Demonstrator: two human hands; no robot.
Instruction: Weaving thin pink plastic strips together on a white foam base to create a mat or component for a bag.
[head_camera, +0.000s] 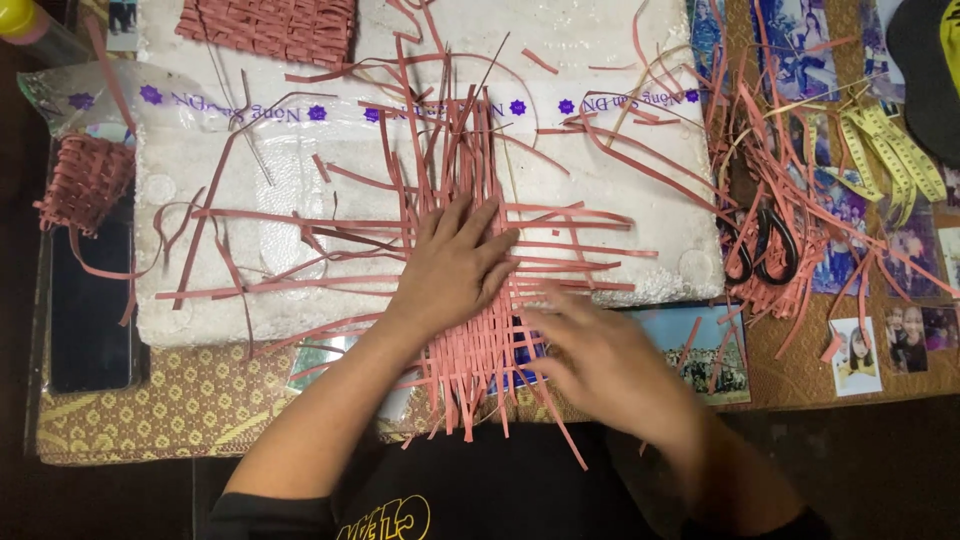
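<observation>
My left hand (455, 265) lay flat, fingers spread, pressing down on the woven mat (470, 340) of pink strips. My right hand (600, 365) was blurred just right of the mat, open and gripping nothing. The mat sat at the near edge of the white foam board (200, 300), overhanging toward me.

Progress, judged from layout: 1 central patch was interlaced. Long strip ends projected from all 4 sides of the mat, unwoven and untrimmed, so the edges remained open.

Appearance: flat, narrow, dull pink strips, tightly crossed at the centre, splayed loose beyond it. Black-handled scissors (765, 245) lay right of the board among spare strips (790, 200).
</observation>
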